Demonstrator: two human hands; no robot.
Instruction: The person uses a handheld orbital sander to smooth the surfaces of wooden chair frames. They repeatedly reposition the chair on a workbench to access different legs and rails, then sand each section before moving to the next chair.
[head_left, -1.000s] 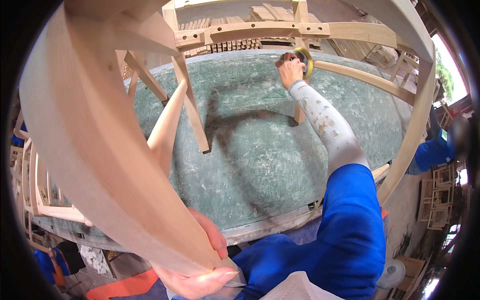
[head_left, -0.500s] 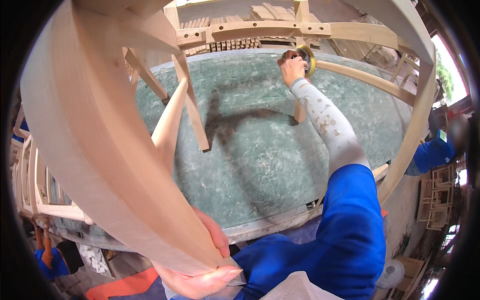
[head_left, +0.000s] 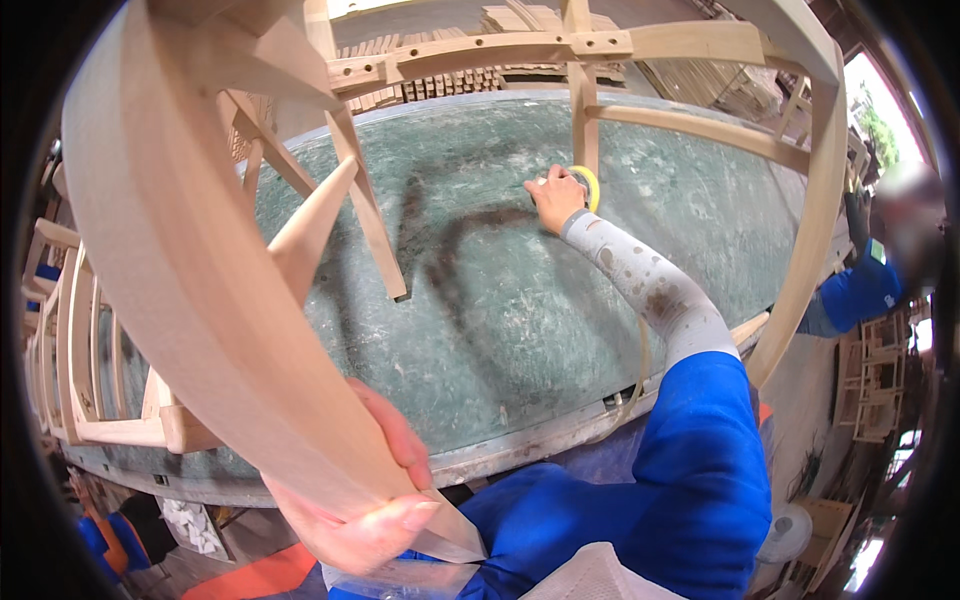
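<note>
An unpainted wooden chair frame (head_left: 215, 270) stands tilted over the table, its curved near leg running down toward me. Around the lower end of that leg, my left hand (head_left: 345, 530) is closed, thumb on the near side. My right hand (head_left: 556, 203) reaches out over the table, wrapped round a round power sander with a yellow disc edge (head_left: 590, 188). The sander's disc is by the lower part of a far leg (head_left: 584, 125); whether it touches the wood I cannot tell. The sander's body is mostly hidden by my fingers.
The green worn tabletop (head_left: 530, 330) has a metal edge. A thin hose (head_left: 643, 365) hangs over its near side. Another wooden chair (head_left: 120, 430) is at left. Wood pieces (head_left: 440, 85) are stacked beyond. A person in blue (head_left: 860, 300) is at right, another at lower left.
My right hand and the sander have come down and nearer along the far leg, away from its side rail. The chair frame sits slightly further left in view, my left hand still on it.
</note>
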